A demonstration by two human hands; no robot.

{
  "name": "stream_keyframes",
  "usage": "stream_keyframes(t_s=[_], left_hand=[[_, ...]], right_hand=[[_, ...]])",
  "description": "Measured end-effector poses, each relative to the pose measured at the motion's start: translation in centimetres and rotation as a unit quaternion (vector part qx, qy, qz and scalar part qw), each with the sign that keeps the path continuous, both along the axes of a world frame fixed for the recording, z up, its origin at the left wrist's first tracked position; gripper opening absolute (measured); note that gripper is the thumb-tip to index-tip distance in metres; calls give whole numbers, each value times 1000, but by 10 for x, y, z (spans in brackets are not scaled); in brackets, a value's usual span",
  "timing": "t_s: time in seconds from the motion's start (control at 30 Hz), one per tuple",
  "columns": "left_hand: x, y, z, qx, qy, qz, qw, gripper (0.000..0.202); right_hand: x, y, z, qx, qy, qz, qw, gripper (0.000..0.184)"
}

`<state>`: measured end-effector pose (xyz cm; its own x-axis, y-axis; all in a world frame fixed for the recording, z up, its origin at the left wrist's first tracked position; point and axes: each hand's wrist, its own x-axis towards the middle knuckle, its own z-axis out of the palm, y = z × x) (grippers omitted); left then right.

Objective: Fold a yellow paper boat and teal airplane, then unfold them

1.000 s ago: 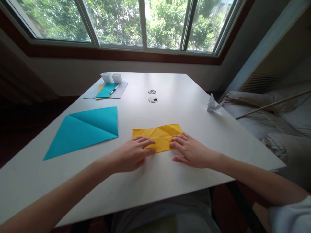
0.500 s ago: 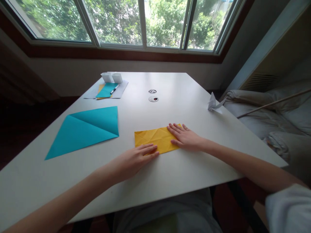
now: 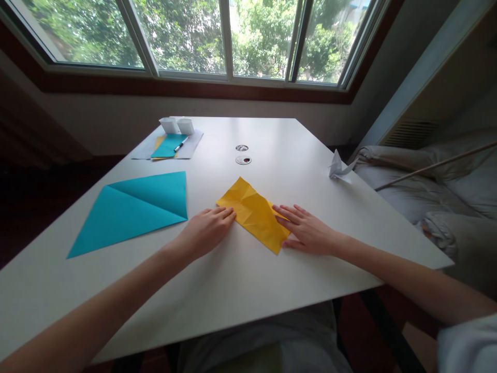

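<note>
A folded sheet of yellow origami paper (image 3: 254,212) lies aslant on the white table, with creases across its face. My left hand (image 3: 209,228) has its fingers drawn together on the paper's left edge, the thumb side close against it. Along the right edge rests my right hand (image 3: 308,230), fingers stretched out and slightly apart, their tips touching the paper. To the left of my hands is a large teal sheet (image 3: 135,212) with a folded flap.
A white paper crane (image 3: 338,166) stands near the table's right edge. At the back left are small white paper boxes (image 3: 169,125), a pen (image 3: 181,144) and stacked coloured sheets (image 3: 165,147). Two round discs (image 3: 243,160) sit mid-table. Beyond is a window (image 3: 186,41).
The yellow paper has turned from lying lengthwise across the table to slanting, its far corner pointing toward the window. My left hand has shifted left and away from me; the right has moved slightly.
</note>
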<state>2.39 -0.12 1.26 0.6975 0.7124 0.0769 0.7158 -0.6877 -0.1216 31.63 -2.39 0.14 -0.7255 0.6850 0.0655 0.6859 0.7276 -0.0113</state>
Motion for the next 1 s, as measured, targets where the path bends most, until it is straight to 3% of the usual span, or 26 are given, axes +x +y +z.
stream_keyframes(t_s=[0.17,0.27,0.37,0.53,0.63,0.8,1.0], left_hand=[[8,8,0,-33,-31,3,999,39],[10,3,1,-47,-43,-29,998,39],[9,-2,2,-65,-53,-48,995,35],[8,0,3,-84,-66,-55,993,30],[10,2,4,-64,-57,-17,996,27],[8,6,4,-19,-71,102,992,29],[5,35,-2,-29,-124,205,970,47]], right_hand=[[-4,-3,9,45,65,-16,997,85],[-4,-1,13,54,43,22,997,64],[-5,-3,13,19,25,66,997,47],[-16,-15,13,-76,25,135,988,51],[-24,-20,15,-86,44,148,984,47],[-30,-18,20,-106,73,147,981,40],[-36,-10,21,-124,74,149,978,35]])
